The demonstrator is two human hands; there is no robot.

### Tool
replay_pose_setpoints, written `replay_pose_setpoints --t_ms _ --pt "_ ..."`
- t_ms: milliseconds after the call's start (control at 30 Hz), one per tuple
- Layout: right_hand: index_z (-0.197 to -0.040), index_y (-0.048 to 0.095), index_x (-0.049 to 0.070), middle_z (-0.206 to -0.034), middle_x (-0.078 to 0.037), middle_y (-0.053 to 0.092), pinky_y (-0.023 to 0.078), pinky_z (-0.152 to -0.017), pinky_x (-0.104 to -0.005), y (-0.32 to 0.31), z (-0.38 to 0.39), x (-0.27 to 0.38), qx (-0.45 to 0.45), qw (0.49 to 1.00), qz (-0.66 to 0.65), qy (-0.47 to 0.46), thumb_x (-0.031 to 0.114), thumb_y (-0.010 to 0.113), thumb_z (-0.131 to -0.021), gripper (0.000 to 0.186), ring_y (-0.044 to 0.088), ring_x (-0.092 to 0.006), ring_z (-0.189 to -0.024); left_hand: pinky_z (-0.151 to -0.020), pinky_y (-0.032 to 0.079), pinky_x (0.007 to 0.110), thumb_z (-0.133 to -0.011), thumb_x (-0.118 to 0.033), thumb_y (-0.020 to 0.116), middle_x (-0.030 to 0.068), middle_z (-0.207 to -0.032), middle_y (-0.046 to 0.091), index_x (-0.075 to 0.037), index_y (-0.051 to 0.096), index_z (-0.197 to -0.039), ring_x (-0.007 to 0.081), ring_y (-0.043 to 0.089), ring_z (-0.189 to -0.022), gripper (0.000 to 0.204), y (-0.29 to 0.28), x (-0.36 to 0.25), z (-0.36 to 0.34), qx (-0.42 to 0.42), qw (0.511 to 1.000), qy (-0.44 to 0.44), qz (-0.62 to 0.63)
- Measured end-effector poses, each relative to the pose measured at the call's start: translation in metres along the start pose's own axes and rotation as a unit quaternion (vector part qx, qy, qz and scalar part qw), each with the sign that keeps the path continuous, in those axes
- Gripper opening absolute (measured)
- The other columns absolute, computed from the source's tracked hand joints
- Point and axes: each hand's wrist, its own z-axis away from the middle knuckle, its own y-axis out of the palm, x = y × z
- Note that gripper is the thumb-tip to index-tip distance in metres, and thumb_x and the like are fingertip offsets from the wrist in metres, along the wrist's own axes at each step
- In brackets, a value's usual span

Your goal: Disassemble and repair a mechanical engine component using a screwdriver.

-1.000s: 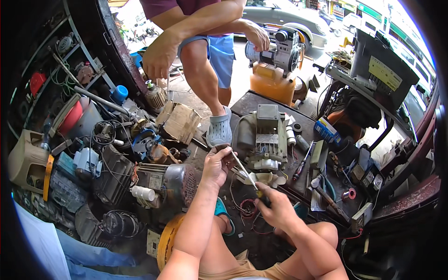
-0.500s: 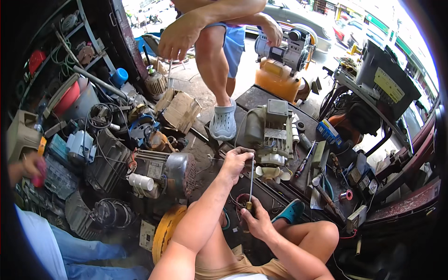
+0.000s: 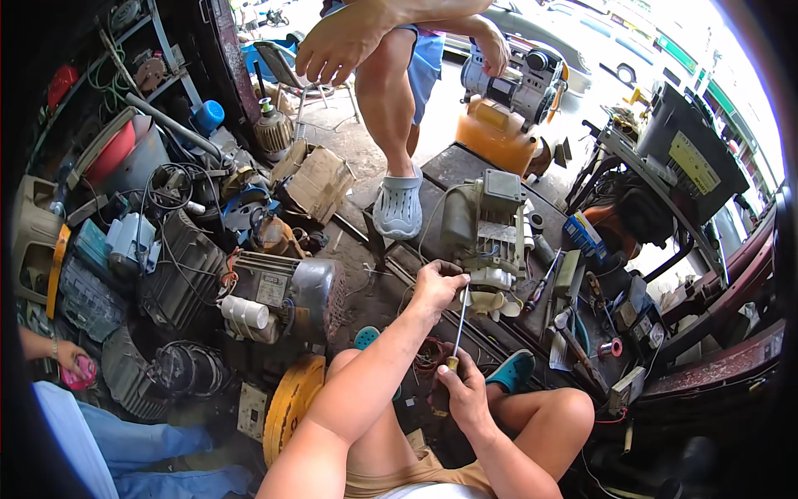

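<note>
My right hand [image 3: 465, 391] is wrapped round the yellowish handle of a screwdriver [image 3: 462, 323], its long metal shaft pointing up and away from me. A dark brownish thing below that hand is too unclear to name. At the shaft's tip my left hand [image 3: 440, 291] has its fingers pinched; whatever lies between them is hidden. Just beyond them a cream plastic fan [image 3: 494, 304] sits on the near end of a grey electric motor [image 3: 490, 220], which rests on a dark low platform. Red-brown windings [image 3: 428, 356] lie beneath my left forearm.
Another person's foot in a grey clog [image 3: 399, 205] stands on the platform's left edge. A second motor [image 3: 287, 295] and several parts crowd the left. Screwdrivers and a hammer [image 3: 582, 349] lie right. At far left, a co-worker's hand [image 3: 73, 362] holds something pink.
My hands and the screwdriver have shifted slightly right in the picture, the left hand coming closer to the fan. The co-worker's hand with the pink thing has moved down.
</note>
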Motion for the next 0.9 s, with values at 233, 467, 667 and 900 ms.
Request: replay_pose_setpoints --t_ms 233,467,667,900 --pt "-0.147 0.048 -0.001 -0.089 -0.006 0.063 0.058 -0.059 -0.0299 -0.008 -0.005 0.008 0.001 1.0 -0.022 0.021 0.011 0.062 -0.101 0.05 0.063 -0.0143 -0.073 -0.061 0.056 0.033 -0.088 -0.003 0.081 0.0071 -0.086 0.072 -0.004 0.067 -0.098 0.0172 0.069 -0.073 0.017 0.006 -0.004 0.006 -0.041 0.994 -0.066 0.081" --pt "-0.148 0.049 0.0 -0.087 -0.006 0.062 0.058 -0.057 -0.03 -0.018 -0.009 0.011 0.001 1.0 -0.006 0.025 0.01 0.062 -0.1 0.05 0.063 -0.0139 -0.071 -0.064 0.061 0.035 -0.085 -0.002 0.083 0.0103 -0.089 0.071 0.001 0.063 -0.1 0.0195 0.07 -0.073 0.025 0.011 0.003 0.003 -0.055 0.989 -0.071 0.115" --pt "-0.148 0.049 -0.001 -0.087 -0.005 0.062 0.056 -0.056 -0.0286 -0.035 -0.016 -0.008 0.008 0.998 0.06 -0.022 0.009 0.061 -0.101 0.05 0.062 -0.0131 -0.07 -0.068 0.059 0.034 -0.088 -0.009 0.081 0.0115 -0.095 0.074 0.005 0.069 -0.108 0.0196 0.071 -0.077 0.027 0.015 0.008 0.008 -0.062 0.985 -0.064 0.147" --pt "-0.147 0.05 -0.001 -0.09 -0.005 0.064 0.055 -0.057 -0.0288 -0.039 -0.015 0.0 -0.003 0.992 0.124 -0.028 0.007 0.061 -0.1 0.049 0.063 -0.0126 -0.072 -0.075 0.057 0.033 -0.091 -0.016 0.08 0.0103 -0.093 0.075 0.006 0.074 -0.103 0.0176 0.07 -0.081 0.026 0.01 0.01 0.006 -0.038 0.99 -0.076 0.113"
